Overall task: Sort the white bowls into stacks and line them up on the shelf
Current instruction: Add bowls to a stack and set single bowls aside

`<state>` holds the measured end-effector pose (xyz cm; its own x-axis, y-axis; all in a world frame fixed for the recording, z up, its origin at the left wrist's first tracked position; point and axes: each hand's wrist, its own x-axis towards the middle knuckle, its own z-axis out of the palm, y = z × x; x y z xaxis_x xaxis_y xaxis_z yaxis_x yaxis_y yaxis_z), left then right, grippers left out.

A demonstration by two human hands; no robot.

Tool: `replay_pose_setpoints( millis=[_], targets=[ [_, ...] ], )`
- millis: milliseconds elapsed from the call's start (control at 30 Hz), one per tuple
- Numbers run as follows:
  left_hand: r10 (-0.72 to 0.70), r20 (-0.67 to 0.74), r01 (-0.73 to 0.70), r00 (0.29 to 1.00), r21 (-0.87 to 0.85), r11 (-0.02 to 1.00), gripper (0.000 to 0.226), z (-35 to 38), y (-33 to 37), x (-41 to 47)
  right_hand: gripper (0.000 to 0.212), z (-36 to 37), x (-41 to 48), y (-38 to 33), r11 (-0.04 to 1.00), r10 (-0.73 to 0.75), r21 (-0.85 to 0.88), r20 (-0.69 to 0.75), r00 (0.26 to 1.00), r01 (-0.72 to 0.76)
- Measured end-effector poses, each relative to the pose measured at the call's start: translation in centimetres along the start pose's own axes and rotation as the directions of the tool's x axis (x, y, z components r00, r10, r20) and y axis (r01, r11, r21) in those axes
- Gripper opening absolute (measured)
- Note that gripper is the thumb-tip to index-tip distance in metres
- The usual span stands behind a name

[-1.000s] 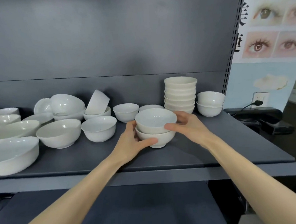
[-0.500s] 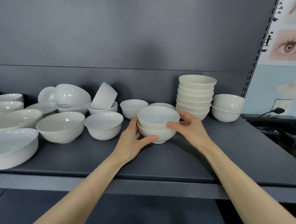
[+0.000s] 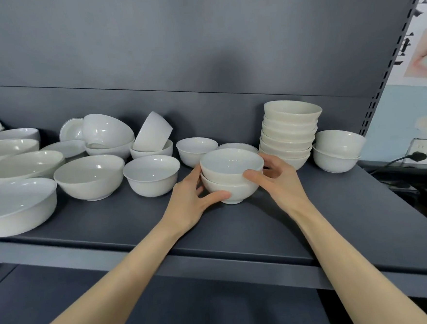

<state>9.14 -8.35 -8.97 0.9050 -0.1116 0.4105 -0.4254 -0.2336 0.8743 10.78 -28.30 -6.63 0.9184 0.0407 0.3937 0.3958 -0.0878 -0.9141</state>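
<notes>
Two hands clasp a stack of two white bowls (image 3: pixel 231 178) standing at the middle of the shelf (image 3: pixel 237 233): the left hand (image 3: pixel 190 201) has thumb and fingers curled round the lower bowl, while the right hand (image 3: pixel 279 182) holds the upper one, thumb in front, fingers behind. At far right rises a tall stack (image 3: pixel 290 131) of what appear to be seven bowls, its lowest partly hidden by the right hand; beyond it sits a nested pair (image 3: pixel 338 150). One hidden bowl (image 3: pixel 239 146) peeks from behind the held stack. Leftward stand a small bowl (image 3: pixel 196 150), a medium bowl (image 3: pixel 151 175) and a larger bowl (image 3: pixel 89 176), then a tilted bowl (image 3: pixel 152 134) propped in another amid unsorted dishes. A plug (image 3: pixel 418 157) sits at right
</notes>
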Motion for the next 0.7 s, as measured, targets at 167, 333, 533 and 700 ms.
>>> replay_pose_setpoints(
  millis=[167,333,533,700],
  targets=[
    [-0.018,-0.009,0.018,1.000,-0.026,1.000,0.062,0.03,0.01,-0.06,0.038,0.05,-0.14,0.05,1.000,0.005,-0.002,0.010,1.000,-0.005],
    [-0.040,-0.003,0.040,0.999,-0.087,0.995,0.063,0.04,0.11,-0.13,0.038,0.08,-0.21,0.08,1.000,-0.004,0.005,0.026,1.000,0.004],
    [-0.057,-0.019,0.056,0.998,-0.050,0.997,0.061,0.00,0.31,-0.26,0.044,0.18,-0.10,0.39,1.000,0.012,-0.023,0.020,1.000,-0.012],
    [-0.116,-0.024,0.118,0.993,0.111,0.987,0.064,-0.13,0.93,-0.66,0.042,0.08,-0.40,0.00,0.996,0.027,-0.090,0.054,0.998,-0.022]
  ],
)
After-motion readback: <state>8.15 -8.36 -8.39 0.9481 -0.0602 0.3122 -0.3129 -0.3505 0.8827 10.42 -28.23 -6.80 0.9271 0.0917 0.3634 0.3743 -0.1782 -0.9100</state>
